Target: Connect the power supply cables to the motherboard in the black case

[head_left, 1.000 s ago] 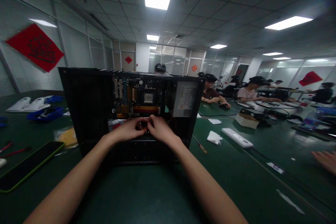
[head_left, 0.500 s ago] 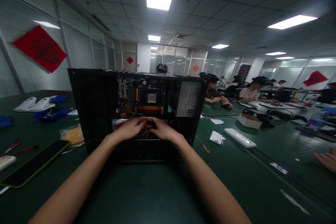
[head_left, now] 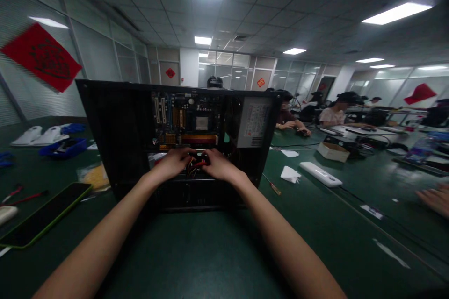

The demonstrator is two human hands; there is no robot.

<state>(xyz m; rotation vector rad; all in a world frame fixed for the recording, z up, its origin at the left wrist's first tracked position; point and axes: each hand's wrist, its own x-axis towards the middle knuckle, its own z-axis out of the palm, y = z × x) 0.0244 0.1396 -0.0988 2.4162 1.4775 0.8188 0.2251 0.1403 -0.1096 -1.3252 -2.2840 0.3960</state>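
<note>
An open black computer case (head_left: 115, 131) stands on the green table. Inside are a motherboard (head_left: 202, 123) at the upper middle and a silver power supply (head_left: 254, 123) at the upper right. Both my hands reach into its lower middle, beside a bundle of red and yellow cables (head_left: 197, 164). My left hand (head_left: 174, 161) is curved at the left of the bundle, and my right hand (head_left: 218, 164) is bent at its right. The fingertips are partly hidden among the cables, so their grip is unclear.
At left lie a phone (head_left: 45, 212), a blue tray (head_left: 63, 147) and a plastic bag (head_left: 94, 176). To the right are a screwdriver (head_left: 272, 185), white paper (head_left: 290, 174), a white power strip (head_left: 320, 174) and an open box (head_left: 332, 151). Another person's hand (head_left: 435, 200) rests at the right edge.
My hands have drawn slightly apart, showing more of the red and yellow cables between them. The whole view has shifted a little, with the case now higher in it.
</note>
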